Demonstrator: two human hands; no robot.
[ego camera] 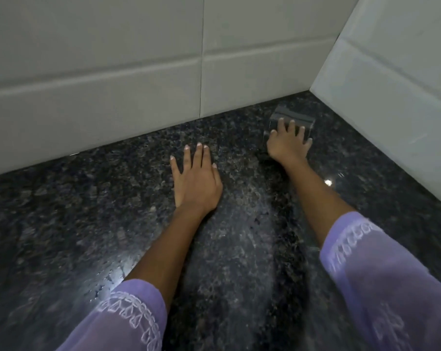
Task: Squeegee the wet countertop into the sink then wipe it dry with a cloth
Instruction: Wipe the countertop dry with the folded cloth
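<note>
A dark speckled granite countertop [87, 211] fills the view, with a wet sheen and droplets near its front left. My left hand [195, 179] lies flat on the stone, palm down, fingers spread, holding nothing. Farther back to the right, my right hand [289, 143] presses down on a small grey squeegee block [294, 115] close to the corner of the two walls, fingers draped over its top. The block's lower edge is hidden by the hand. No sink or cloth is in view.
A white tiled back wall [113, 72] runs along the far edge of the counter. A second tiled wall [391, 84] closes the right side and meets it in a corner. Purple sleeves cover both forearms at the bottom.
</note>
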